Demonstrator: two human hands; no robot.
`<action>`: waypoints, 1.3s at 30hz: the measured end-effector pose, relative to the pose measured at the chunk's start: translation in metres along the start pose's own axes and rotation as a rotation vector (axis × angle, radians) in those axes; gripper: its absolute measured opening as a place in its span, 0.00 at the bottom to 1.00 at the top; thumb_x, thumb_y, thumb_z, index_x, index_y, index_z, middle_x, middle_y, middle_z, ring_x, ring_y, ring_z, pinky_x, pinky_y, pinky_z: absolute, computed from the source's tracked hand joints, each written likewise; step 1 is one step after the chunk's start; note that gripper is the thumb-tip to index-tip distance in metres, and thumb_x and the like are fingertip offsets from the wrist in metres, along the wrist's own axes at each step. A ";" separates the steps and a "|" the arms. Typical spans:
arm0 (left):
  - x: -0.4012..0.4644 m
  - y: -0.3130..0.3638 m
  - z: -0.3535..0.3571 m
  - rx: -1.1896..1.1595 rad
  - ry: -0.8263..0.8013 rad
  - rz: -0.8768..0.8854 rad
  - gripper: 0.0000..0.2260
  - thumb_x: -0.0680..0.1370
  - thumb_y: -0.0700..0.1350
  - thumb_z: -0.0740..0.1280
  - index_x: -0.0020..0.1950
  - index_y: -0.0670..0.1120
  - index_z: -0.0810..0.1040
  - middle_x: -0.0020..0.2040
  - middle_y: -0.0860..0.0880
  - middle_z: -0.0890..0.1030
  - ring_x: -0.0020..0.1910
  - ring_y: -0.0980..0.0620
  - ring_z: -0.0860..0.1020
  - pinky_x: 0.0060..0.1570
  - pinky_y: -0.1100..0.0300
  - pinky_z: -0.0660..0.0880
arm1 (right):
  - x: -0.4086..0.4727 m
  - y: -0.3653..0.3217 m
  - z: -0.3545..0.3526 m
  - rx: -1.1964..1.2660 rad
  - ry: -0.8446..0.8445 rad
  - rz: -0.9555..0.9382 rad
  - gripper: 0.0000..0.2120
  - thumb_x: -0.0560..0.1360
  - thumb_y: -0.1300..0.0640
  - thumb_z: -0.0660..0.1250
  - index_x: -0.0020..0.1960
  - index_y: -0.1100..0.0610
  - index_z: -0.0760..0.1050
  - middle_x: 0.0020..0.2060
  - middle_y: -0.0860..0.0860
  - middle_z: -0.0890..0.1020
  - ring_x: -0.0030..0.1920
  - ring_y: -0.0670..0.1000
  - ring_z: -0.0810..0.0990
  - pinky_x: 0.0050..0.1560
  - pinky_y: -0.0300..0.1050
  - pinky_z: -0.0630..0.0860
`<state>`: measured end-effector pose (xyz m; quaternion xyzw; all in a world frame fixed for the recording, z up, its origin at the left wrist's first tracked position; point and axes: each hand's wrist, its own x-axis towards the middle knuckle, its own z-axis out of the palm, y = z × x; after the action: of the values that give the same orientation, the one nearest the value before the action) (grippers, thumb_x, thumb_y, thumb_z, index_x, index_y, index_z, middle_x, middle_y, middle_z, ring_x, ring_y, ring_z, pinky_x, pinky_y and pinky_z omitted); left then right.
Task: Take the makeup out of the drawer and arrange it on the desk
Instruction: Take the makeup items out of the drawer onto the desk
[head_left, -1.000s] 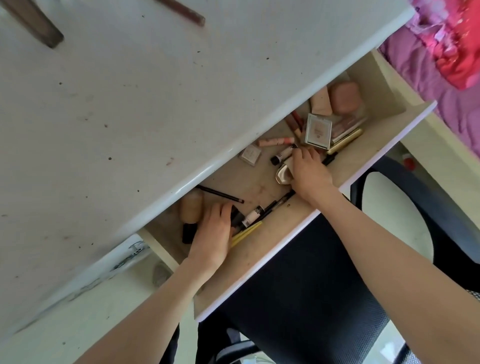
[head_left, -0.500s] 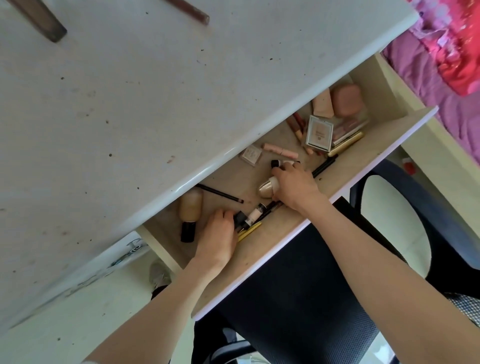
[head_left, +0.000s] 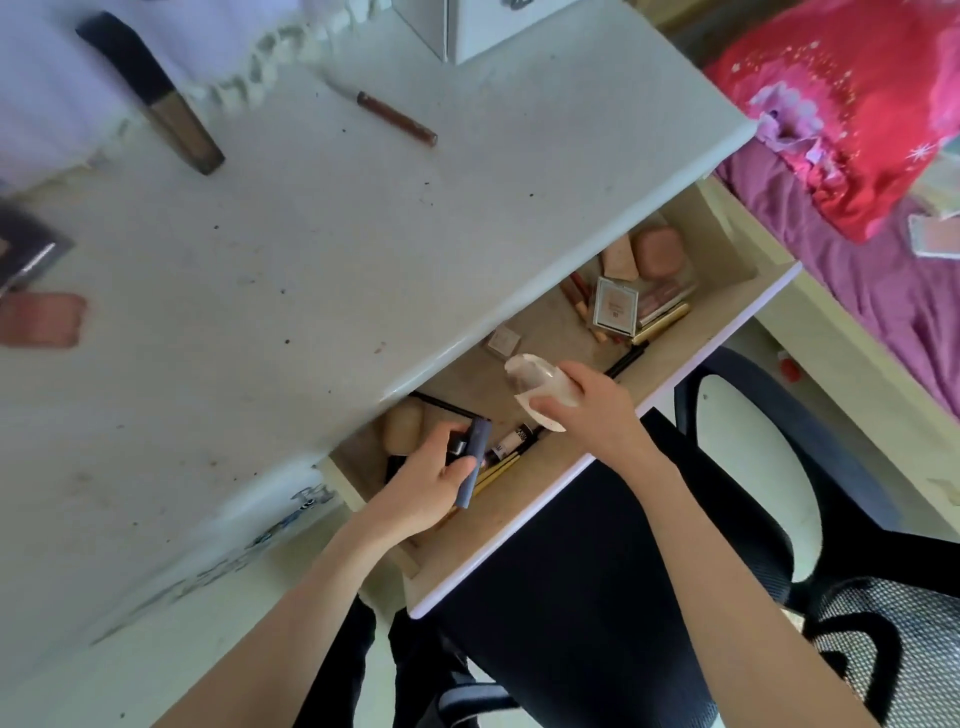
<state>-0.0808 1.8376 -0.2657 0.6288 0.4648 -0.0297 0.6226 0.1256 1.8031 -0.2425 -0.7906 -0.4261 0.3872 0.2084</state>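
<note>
Currently left hand (head_left: 423, 480) grips a dark blue tube (head_left: 474, 464), right hand (head_left: 597, 410) grips a pale translucent bottle (head_left: 540, 387), both above the open drawer (head_left: 571, 499), near bench (head_left: 311, 234) edge.

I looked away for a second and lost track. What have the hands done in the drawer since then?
Both hands came up out of the drawer with something: the left hand now grips a dark blue tube, and the right hand holds a pale rounded bottle it had been grasping inside. The square compact and the pencils stayed put.
</note>
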 end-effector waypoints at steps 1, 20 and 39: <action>-0.007 0.006 -0.007 -0.021 0.018 0.022 0.11 0.81 0.44 0.57 0.60 0.57 0.64 0.52 0.58 0.76 0.47 0.64 0.77 0.43 0.69 0.71 | -0.004 -0.010 -0.003 0.072 0.016 0.009 0.10 0.72 0.51 0.70 0.51 0.49 0.72 0.40 0.41 0.76 0.41 0.42 0.74 0.35 0.33 0.66; -0.041 -0.005 -0.199 -0.361 0.870 0.066 0.13 0.78 0.37 0.61 0.62 0.41 0.68 0.51 0.48 0.72 0.48 0.52 0.71 0.35 0.72 0.66 | 0.065 -0.213 0.096 0.334 0.175 -0.201 0.11 0.69 0.55 0.73 0.51 0.54 0.77 0.41 0.47 0.80 0.44 0.47 0.78 0.47 0.38 0.74; -0.019 -0.009 -0.249 -0.328 0.622 -0.002 0.08 0.75 0.42 0.67 0.52 0.49 0.74 0.43 0.57 0.78 0.43 0.56 0.76 0.39 0.65 0.71 | 0.117 -0.259 0.139 0.016 0.039 -0.425 0.24 0.73 0.59 0.70 0.68 0.55 0.69 0.61 0.53 0.73 0.59 0.51 0.73 0.60 0.43 0.71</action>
<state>-0.2316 2.0274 -0.2055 0.4991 0.6314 0.2375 0.5439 -0.0778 2.0431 -0.2081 -0.6888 -0.5759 0.3224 0.2999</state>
